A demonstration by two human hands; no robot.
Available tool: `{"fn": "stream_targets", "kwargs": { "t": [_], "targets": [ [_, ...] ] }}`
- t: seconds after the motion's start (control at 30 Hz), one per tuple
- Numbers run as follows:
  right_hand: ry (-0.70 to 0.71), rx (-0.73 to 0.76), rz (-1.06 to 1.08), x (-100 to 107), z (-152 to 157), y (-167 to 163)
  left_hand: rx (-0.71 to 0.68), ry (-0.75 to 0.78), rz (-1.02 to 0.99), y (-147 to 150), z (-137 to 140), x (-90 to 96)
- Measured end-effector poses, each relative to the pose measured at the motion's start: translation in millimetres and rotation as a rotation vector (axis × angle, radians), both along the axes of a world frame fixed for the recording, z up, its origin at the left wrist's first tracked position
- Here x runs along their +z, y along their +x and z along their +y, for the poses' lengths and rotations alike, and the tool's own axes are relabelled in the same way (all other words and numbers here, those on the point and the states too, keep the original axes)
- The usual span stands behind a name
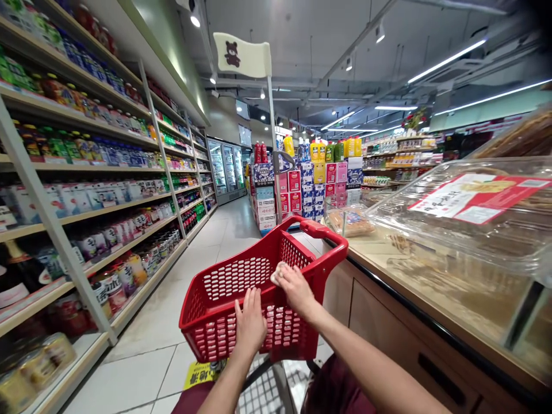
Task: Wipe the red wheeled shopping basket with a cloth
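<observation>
In front of me stands a red plastic shopping basket [236, 277] with slotted walls and a thick red handle [338, 247] on its right. My left hand [250, 322] lies against its near rim, fingers stretched up and thumb apart. A small wad of white cloth [276, 272] sits under the fingertips of my right hand [295, 290], which is pressed to the near rim farther right. Part of the cloth is hidden by those fingers. The inside of the basket that shows holds nothing I can make out.
Shelves [81, 167] of drinks run along the left. A wooden counter [383, 282] with clear food boxes [466, 201] borders the right. Ahead rise a pole with a bear flag [244, 54] and stacked cartons [308, 187]. A yellow sign [199, 375] lies below the basket.
</observation>
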State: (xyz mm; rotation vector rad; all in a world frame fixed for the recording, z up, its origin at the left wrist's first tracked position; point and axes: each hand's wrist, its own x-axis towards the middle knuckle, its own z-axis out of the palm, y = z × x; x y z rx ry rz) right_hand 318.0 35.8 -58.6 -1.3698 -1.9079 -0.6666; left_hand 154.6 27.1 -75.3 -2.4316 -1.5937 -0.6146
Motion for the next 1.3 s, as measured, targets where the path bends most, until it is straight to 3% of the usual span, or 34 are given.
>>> {"fn": "stream_targets", "kwargs": {
  "t": [0.13,0.2,0.4,0.47,0.57,0.67,0.73,0.87,0.97,1.03,1.13,1.2,1.3],
  "targets": [
    [-0.011,-0.191,0.078,31,-16,38,0.021,0.035,0.000,-1,0,-0.7],
    [0.004,-0.213,0.065,41,-20,52,0.033,0.032,-0.003,-1,-2,0.0],
    [0.048,0.011,-0.060,33,-9,56,0.032,0.061,0.041,-2,-2,-0.3],
    [0.107,0.009,-0.042,36,-4,58,0.039,0.086,0.053,-4,1,-3.0],
    [0.221,-0.148,0.079,50,-2,75,0.040,0.099,0.051,-4,4,-5.4],
    [0.242,-0.296,0.156,58,-7,100,0.032,0.073,0.037,-2,4,-3.2],
    [0.197,-0.269,0.104,53,-13,109,0.031,0.050,0.025,0,2,-0.4],
    [0.056,-0.065,-0.089,35,-18,106,0.042,0.031,0.009,1,1,1.9],
    [0.015,0.073,-0.126,38,-16,120,0.031,0.040,0.016,-1,2,-0.2],
    [0.058,0.067,-0.046,45,-15,143,0.023,0.049,0.020,-2,3,-1.8],
    [0.200,-0.116,0.172,46,-18,161,0.032,0.051,0.005,1,4,-2.6],
    [0.249,-0.175,0.231,36,-20,146,0.055,0.041,-0.008,4,4,-1.9],
    [0.178,-0.045,0.080,15,-19,100,0.071,0.028,-0.002,6,3,-0.1]
  ]
}}
